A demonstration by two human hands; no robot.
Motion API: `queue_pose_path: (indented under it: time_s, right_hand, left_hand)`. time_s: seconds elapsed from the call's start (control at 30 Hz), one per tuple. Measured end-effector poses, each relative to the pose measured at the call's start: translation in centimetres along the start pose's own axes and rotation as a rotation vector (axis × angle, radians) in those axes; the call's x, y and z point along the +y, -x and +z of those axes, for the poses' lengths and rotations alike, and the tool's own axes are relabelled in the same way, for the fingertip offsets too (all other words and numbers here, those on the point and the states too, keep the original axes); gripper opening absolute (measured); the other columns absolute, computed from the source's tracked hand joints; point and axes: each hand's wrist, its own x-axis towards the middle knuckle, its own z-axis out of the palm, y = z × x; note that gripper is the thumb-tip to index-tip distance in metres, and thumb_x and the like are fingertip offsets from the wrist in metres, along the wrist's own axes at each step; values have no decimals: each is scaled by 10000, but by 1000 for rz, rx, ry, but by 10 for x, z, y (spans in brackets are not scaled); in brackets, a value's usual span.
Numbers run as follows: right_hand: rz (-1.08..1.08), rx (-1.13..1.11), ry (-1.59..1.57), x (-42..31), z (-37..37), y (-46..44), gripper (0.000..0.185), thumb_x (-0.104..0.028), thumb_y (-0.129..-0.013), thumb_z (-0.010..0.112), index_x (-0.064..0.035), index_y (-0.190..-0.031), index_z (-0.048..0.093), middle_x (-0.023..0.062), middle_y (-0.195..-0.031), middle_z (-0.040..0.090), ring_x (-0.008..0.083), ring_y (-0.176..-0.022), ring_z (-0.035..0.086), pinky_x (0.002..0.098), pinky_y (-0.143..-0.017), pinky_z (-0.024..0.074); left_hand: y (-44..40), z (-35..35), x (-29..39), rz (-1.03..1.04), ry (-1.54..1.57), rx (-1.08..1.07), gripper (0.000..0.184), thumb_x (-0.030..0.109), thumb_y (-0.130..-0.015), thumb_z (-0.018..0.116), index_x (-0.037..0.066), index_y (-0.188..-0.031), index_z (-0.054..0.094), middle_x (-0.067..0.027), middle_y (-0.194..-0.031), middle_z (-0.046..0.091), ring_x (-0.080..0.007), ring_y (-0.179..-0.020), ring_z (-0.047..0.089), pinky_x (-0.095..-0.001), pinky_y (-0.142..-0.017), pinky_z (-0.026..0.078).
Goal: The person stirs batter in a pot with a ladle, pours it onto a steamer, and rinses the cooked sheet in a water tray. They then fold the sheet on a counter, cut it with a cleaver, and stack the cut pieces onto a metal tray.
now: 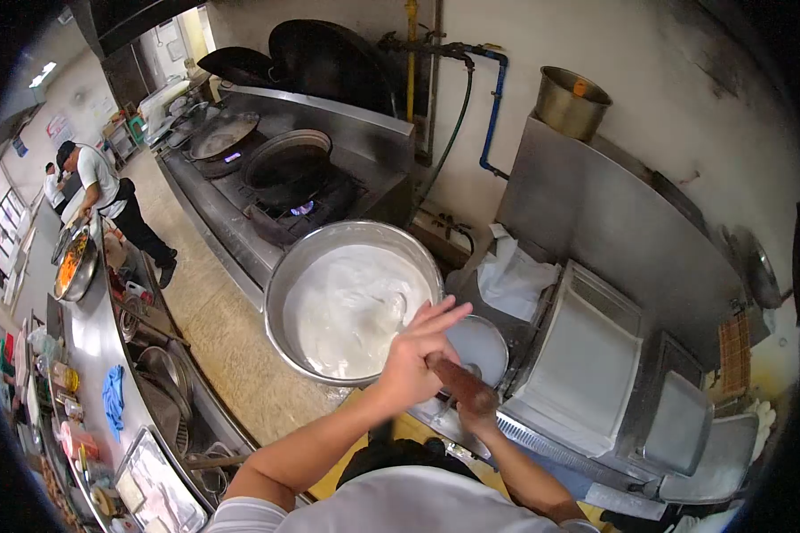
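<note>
- While flames show at two burners on the steel range (213, 211), a dark wok (286, 169) sits over the nearer one, a pan with pale contents (225, 136) over the other.
- Further off, at a long counter: co-worker (98, 182), bent over a bowl of orange and green food (78, 274).
- Before the wearer: big steel basin (271, 306), upright. In it, thick white mix (342, 306), surface ridged and swirled. Smaller round vessel, pale inside (482, 345), just beside, on the right.
- Brown stick (458, 380): slanted between the two hands, by the basin's near right edge. Whether any part reaches the mix, can't tell.
- Right hand (480, 414): looks closed on the stick's lower, wider part; finger detail lost in blur.
- Left hand (411, 362): at the stick's upper end, touching, outer fingers fanned wide. Gripping or merely steadying, can't tell.
- Step in hand, my reading: two-handed handling of the stick at the basin. Any move from here calls for both wrists working together, left contact secure, stick and knuckles clear of the rim, basin kept level.
</note>
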Motion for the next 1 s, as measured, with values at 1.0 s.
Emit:
queue_pose_path:
  time_s: [1.0]
  right_hand:
    - [623,423,-1003,-118,-62,-60,84,-78,-913,583,-34,-869,639,32,-642,542,131,-502,502,296,-389,329]
  left_hand:
    - [-41,-210,-185,-357,852,1032,295,-203,-840,379,55,-830,524,-270,-1392,586,-381,-1023,708,-485,-963,604]
